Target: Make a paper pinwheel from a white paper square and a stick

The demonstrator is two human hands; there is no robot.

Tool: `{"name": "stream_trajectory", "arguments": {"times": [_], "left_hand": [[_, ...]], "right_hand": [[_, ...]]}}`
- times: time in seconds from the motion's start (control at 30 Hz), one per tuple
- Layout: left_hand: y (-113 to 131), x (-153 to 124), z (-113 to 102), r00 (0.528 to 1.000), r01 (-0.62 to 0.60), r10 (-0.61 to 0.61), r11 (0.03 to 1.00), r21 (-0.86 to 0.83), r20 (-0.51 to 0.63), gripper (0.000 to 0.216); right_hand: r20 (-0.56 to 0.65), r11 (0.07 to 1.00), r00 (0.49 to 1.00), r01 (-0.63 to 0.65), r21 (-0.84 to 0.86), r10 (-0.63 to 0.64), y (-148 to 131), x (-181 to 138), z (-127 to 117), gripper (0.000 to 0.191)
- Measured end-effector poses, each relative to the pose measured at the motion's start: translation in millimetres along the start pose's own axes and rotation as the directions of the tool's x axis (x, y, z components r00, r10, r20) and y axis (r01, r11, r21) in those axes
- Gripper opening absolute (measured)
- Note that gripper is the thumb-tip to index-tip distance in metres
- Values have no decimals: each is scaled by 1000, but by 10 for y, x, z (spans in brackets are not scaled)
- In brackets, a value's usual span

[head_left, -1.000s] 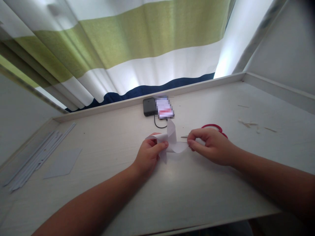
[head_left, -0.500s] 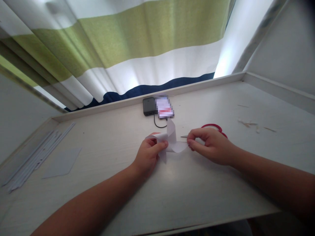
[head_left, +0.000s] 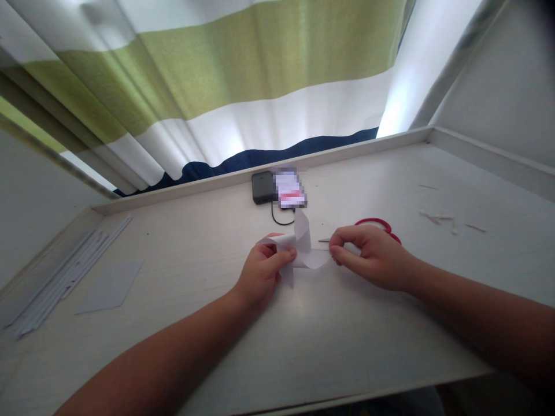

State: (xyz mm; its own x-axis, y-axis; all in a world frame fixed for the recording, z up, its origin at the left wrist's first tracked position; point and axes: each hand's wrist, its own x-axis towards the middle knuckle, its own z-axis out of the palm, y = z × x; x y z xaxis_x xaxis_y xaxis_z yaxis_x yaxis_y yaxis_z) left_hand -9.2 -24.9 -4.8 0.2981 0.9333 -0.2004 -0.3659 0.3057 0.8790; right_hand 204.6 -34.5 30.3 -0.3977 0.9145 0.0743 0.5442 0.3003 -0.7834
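Head cam: left hand pinches one end of the curled paper strip, right hand pinches the other, strip arching between the fingers just over the tabletop, scissors right behind the right fingers, so looks mid-bend to me, and any next move needs both pinches firm.

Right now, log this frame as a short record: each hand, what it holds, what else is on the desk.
left hand: pinches one end of the curled white paper strip
right hand: pinches the other end
behind right hand: red scissors, partly hidden
far edge: dark power bank with cable
left side: white strips, grey sheet
right side: small scraps
surface: pale desk
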Motion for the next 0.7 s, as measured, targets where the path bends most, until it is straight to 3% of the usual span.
{"name": "stream_trajectory", "arguments": {"times": [0.57, 0.7], "left_hand": [[-1, -10, 0, 1000, 30, -30, 999, 11, -9, 20], [6, -15, 1, 1000, 26, -26, 1000, 11, -8, 20]], "right_hand": [[-12, 999, 999, 39, -35, -39, 48, 7, 14, 19], [-30, 977, 999, 24, -210, -30, 184, 73, -227, 20]]}}
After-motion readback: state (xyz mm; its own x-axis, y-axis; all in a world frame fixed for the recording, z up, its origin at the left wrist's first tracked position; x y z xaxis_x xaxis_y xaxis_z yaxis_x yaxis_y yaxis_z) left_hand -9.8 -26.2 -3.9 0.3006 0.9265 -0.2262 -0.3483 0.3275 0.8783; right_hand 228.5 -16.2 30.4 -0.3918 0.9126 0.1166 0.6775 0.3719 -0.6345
